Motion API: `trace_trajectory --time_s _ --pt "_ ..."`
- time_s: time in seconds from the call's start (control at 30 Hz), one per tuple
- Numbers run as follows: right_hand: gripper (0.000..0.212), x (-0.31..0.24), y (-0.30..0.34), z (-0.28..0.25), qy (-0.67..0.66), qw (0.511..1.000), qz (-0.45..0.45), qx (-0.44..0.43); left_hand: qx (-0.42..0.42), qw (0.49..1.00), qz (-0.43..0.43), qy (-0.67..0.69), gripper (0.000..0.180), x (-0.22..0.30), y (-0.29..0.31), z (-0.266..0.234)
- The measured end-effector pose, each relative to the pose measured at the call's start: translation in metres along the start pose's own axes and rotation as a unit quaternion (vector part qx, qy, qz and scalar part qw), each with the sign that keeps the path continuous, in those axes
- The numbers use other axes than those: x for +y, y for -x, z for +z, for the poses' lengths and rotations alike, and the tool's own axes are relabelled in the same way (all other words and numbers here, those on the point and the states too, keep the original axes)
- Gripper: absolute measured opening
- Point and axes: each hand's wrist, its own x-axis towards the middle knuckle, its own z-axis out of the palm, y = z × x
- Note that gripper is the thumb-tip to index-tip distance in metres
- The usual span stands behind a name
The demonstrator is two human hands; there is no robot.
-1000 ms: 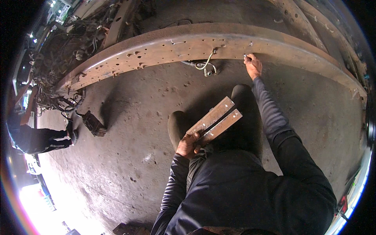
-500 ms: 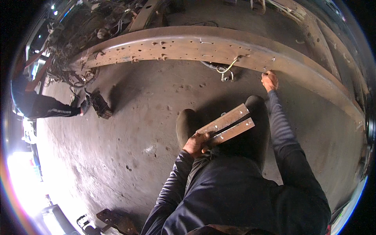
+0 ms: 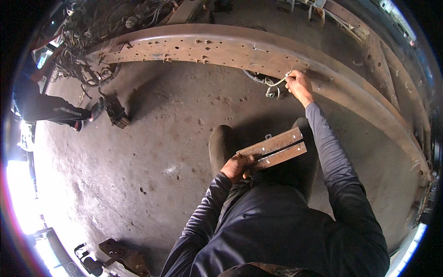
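The left hand point(image 3: 235, 167) is curled tight around one end of two long, flat, brown metal strips point(image 3: 273, 143), which stick out to its right with a thin dark gap between them. The right hand point(image 3: 299, 87) is up at a long, curved, rusty brown metal beam point(image 3: 221, 48), its fingers bent in close. A small pale bit shows at the tips, but I cannot tell if they pinch it. A thin yellow-green wire point(image 3: 277, 84) hangs just left of this hand.
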Motion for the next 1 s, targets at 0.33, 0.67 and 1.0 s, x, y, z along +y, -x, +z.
trace_trajectory --time_s 0.33,0.67,1.0 --pt "0.02 -0.025 -0.012 0.083 -0.095 0.989 -0.008 -0.11 -0.025 1.0 -0.01 -0.008 0.039 -0.018 -0.006 -0.024" --pt "0.019 -0.016 -0.046 0.147 -0.192 0.978 0.071 -0.029 -0.002 1.0 0.005 0.001 0.038 -0.009 0.005 -0.014" --pt "0.019 -0.005 -0.053 0.169 -0.266 0.961 0.041 0.054 -0.025 0.997 -0.004 0.076 0.044 -0.017 0.0 -0.026"
